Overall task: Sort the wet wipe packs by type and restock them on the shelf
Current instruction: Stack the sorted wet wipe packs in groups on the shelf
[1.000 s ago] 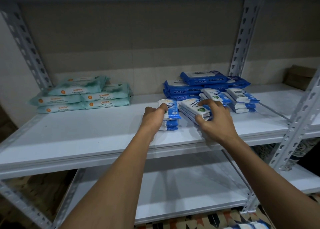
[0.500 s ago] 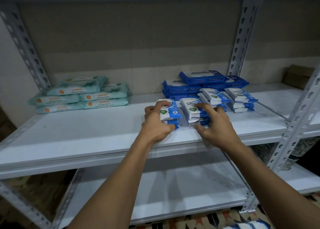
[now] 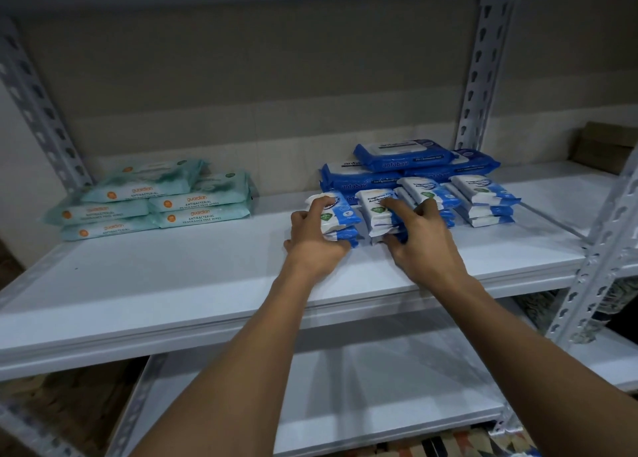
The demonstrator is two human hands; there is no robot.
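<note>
Two short stacks of small white-and-blue wipe packs sit under my hands on the shelf (image 3: 172, 284), just in front of the dark blue antabax packs (image 3: 404, 161). My left hand (image 3: 316, 241) curls round the left stack (image 3: 340, 223), fingers (image 3: 319, 205) hooked over the top pack and thumb at the bottom near corner. My right hand (image 3: 423, 237) clasps the right stack (image 3: 378, 215), one finger lying across the top label and the thumb tucked low against the front edge.

I judge these packs light and soft, with slick film wrappers that would slide over each other, so a stack wants holding from top and bottom together, not by the sides alone. Squeezing too hard would likely only buckle them.

More small packs (image 3: 483, 197) are stacked to the right of the antabax packs' front edge, touching or nearly touching my right stack, so there is little room that way. To the left of the antabax packs the shelf runs bare as far as the pale green guardian packs (image 3: 155, 203), well apart. Forward of them lies a broad strip of board before the shelf's front lip. A slotted steel upright (image 3: 483, 77) rises behind the antabax packs.
</note>
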